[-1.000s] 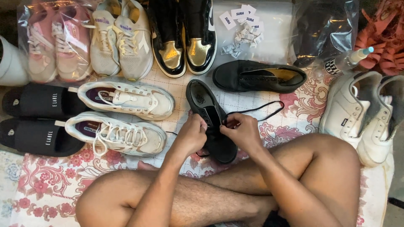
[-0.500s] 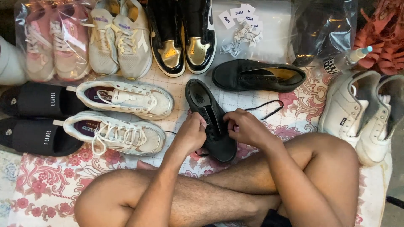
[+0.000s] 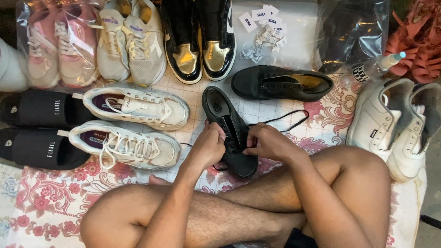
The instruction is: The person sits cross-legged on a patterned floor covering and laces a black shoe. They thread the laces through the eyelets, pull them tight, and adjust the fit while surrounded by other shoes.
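The black shoe [image 3: 228,131] lies on the floral cloth [image 3: 41,202] just ahead of your crossed legs, heel toward twelve o'clock, toe toward you. Your left hand [image 3: 209,146] is closed on its nine o'clock side, fingers curled against the eyelet row. Your right hand [image 3: 271,143] pinches the lace [image 3: 287,118] at the three o'clock side; a long slack loop of lace trails off toward two o'clock.

By that much loose lace, you look partway through the lacing: the rows near the toe are hidden under your hands, and the upper ones look unfinished. Its mate [image 3: 281,82] lies at one o'clock on its side, seemingly laced.

White trainers [image 3: 133,124] sit at nine o'clock, black slides [image 3: 39,126] beyond them, white sneakers [image 3: 395,121] at three o'clock.
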